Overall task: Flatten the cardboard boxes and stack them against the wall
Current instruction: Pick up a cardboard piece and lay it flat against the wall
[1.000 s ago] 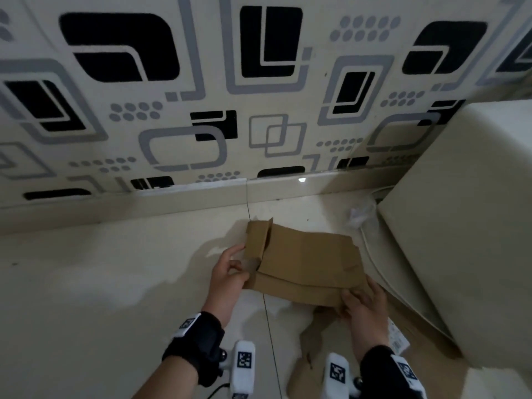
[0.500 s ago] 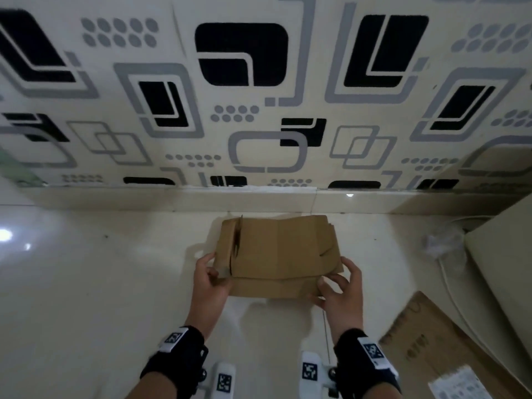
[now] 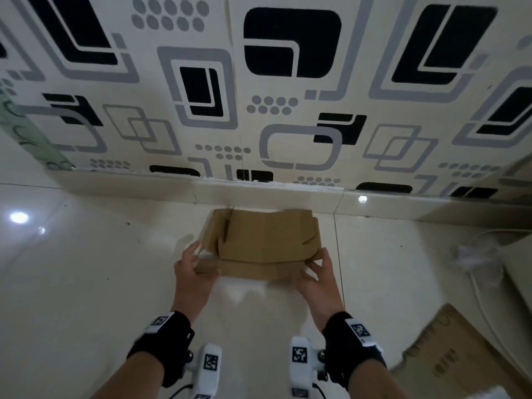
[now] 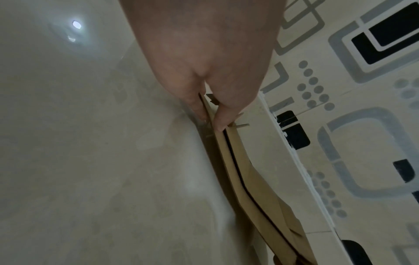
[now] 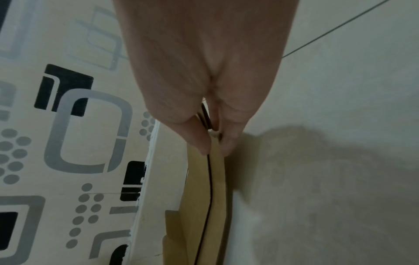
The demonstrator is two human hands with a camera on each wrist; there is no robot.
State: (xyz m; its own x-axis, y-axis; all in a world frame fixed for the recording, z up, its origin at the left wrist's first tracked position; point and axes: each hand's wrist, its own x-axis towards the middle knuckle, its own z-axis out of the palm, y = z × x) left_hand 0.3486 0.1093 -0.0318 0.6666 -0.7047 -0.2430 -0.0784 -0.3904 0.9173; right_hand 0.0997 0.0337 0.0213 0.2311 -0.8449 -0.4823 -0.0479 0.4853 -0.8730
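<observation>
Left hand (image 3: 192,270) and right hand (image 3: 319,276) each pinch one flat box (image 3: 264,243) — a second box (image 3: 457,352) lies apart.

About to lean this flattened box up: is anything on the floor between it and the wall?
Nothing visible. The flattened box, pinched by the left hand and right hand, has only bare floor before the wall.

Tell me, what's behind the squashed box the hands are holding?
Behind the flattened cardboard box you can see the pale skirting and the patterned wall above it. The floor and skirting right behind the box are covered.
</observation>
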